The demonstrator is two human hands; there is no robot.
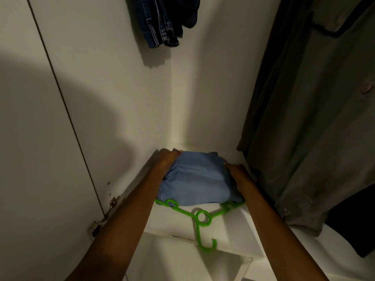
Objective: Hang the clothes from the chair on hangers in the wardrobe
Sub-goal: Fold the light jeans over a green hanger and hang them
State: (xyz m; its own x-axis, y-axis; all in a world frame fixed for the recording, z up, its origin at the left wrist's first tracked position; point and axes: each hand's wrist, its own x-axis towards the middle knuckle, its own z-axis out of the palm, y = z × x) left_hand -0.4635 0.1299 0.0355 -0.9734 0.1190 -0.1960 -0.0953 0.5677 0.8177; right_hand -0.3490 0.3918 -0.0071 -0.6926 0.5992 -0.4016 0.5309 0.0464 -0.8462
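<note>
So the shelf (233, 226) inside the wardrobe is pretty tight: white side wall (121, 98) on the left, back wall (219, 88) meeting it in a corner just behind the pile, and the front edge of the shelf dropping off below the hook. There's bare shelf in front of the cloth and a strip to its right, not much else.

The blue cloth (198, 179) sits bunched on the shelf near that back corner, lying over the arms of a green hanger (202, 218). The hanger's ring and hook stick out toward the front, with the hook hanging over the shelf edge.

Left hand (167, 159) is on the cloth's left far corner, fingers curled over the top edge so it looks like it's gripping the fabric. Right hand (239, 175) is pressed against the right side of the cloth; fingers seem tucked around or under the fabric, but I can't see them well enough to say how firmly it holds.

Around it: a dark grey garment (304, 118) hangs close on the right, its hem just beside the right forearm and crowding that side. Jeans (162, 21) hang up top, well above the shelf. Door hinge (113, 203) on the left by the left forearm.
</note>
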